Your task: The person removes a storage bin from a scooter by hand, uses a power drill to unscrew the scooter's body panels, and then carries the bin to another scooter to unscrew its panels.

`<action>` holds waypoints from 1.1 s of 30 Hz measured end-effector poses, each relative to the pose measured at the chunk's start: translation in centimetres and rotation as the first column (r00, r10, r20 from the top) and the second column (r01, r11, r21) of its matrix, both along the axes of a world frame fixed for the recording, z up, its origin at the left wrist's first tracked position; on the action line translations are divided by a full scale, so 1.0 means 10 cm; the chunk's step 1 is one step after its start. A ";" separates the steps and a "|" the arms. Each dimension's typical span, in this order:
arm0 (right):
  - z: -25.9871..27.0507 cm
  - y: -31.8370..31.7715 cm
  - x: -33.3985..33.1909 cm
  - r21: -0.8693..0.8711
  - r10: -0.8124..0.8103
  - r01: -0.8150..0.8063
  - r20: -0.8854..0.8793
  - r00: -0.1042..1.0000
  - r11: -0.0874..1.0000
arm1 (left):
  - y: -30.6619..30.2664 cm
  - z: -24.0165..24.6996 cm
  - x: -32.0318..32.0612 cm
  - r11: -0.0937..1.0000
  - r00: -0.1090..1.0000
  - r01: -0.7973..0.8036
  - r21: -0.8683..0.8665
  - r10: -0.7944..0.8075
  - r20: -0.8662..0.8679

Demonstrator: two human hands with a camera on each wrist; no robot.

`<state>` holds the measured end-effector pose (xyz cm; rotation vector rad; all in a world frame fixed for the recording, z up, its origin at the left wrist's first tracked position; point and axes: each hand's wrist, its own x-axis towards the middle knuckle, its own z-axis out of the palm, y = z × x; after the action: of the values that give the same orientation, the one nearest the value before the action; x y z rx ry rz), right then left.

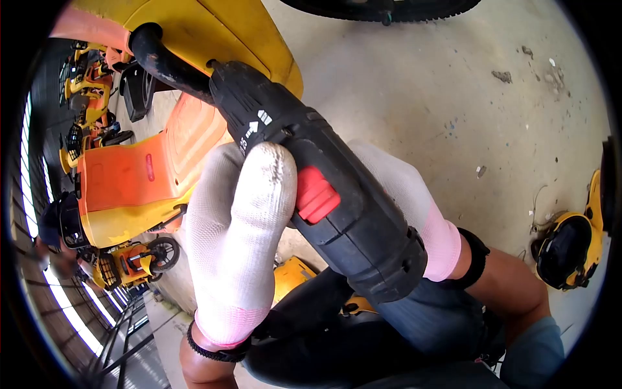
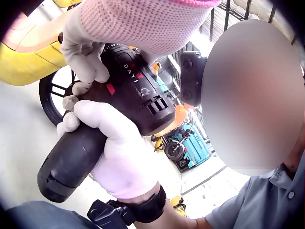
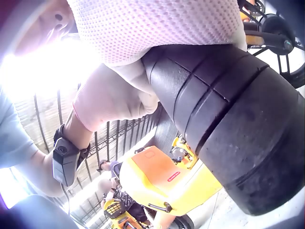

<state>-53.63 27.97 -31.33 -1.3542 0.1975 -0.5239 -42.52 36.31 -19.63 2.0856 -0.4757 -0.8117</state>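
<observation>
A black cordless drill with a red slide switch on top fills the middle of the head view. Its nose points up and left, overlapping a black curved bar on a yellow scooter. My left hand, in a white knit glove, holds the drill's body from the left, thumb lying along the top beside the switch. In the left wrist view its bent fingers are at the drill's side. My right hand, gloved alike, grips the handle. The right wrist view shows the handle's thick lower end close up.
The yellow scooter panel is just beyond the drill. An orange and yellow scooter stands at left, with several more behind. Part of a black tyre shows at top. A yellow-and-black part lies on the concrete floor at right. Another person is at far left.
</observation>
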 end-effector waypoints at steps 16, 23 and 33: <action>-0.13 0.19 0.06 -0.086 -0.197 0.199 0.027 0.980 0.976 | 0.01 0.04 -0.01 0.999 0.999 -0.020 -0.026 0.019 -0.042; -0.13 0.12 -0.02 -0.006 -0.127 0.127 0.000 0.992 0.992 | 0.07 -0.12 0.16 0.990 0.996 -0.066 -0.127 0.058 -0.066; -0.10 0.00 -0.32 0.021 -0.037 0.038 -0.011 0.999 0.999 | -0.01 -0.48 0.39 0.773 0.742 -0.435 -0.462 0.016 -0.670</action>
<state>-56.78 28.01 -32.37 -1.3348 0.2367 -0.5449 -38.65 36.25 -24.42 1.1387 -0.0481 -0.9930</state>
